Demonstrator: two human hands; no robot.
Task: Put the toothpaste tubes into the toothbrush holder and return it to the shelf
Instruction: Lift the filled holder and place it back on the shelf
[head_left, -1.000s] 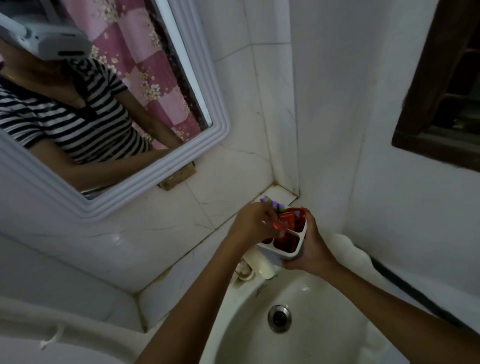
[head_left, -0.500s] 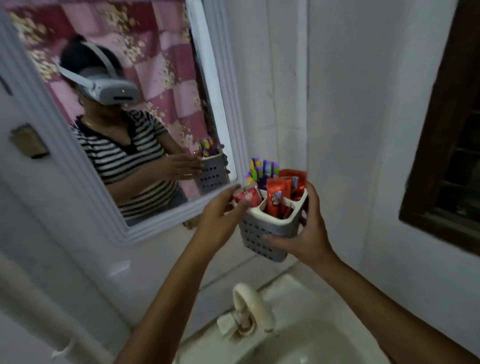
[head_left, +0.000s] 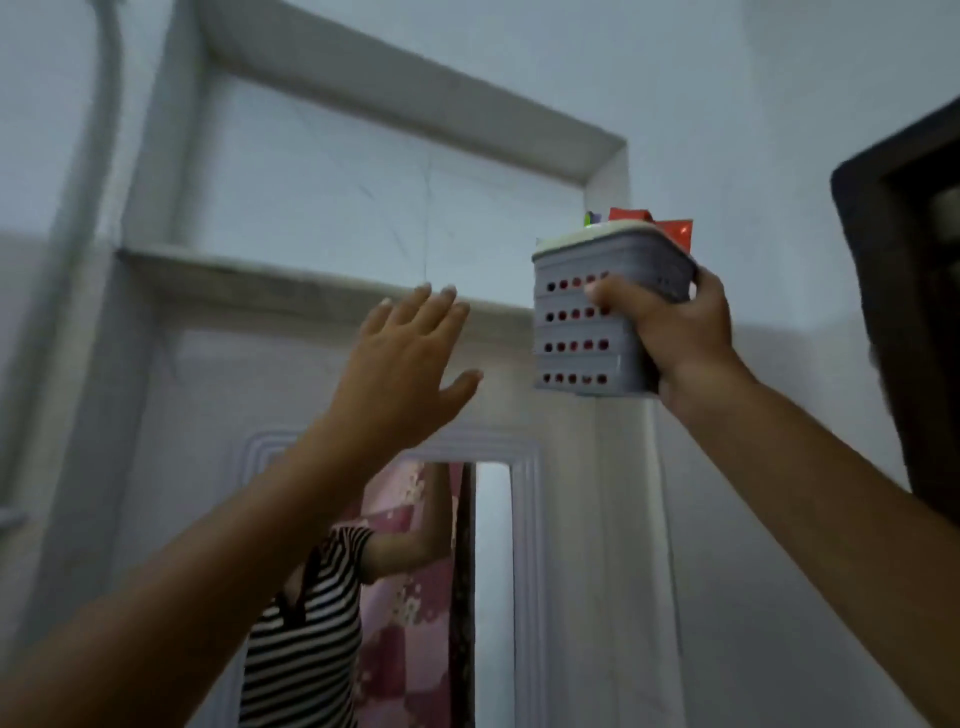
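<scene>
- The right hand (head_left: 675, 332) has its grip wrapped around the toothbrush holder (head_left: 597, 322), fingers across the perforated front face and palm at the right side and lower corner. It carries the holder alone, raised near the right end of the shelf (head_left: 291, 280), roughly level with the ledge.
- The hold sits low and to one side. A slip there would probably let the holder tip or drop before it reaches the ledge.
- The toothpaste tubes (head_left: 672, 231) stand proud of the rim, red ends showing, with toothbrush tops (head_left: 592, 217) beside them. If the holder tilts on the way in, they could spill out.
- The niche's right wall is close by the holder. Catching a corner on it, or on the shelf's front edge, might knock the load askew.
- The left hand (head_left: 410, 358) is spread wide and empty, apart from the holder and below the ledge, so it gives no support yet.
- The frame is blurred, so how deep the ledge runs cannot be told; setting down too near the lip risks a fall.
</scene>
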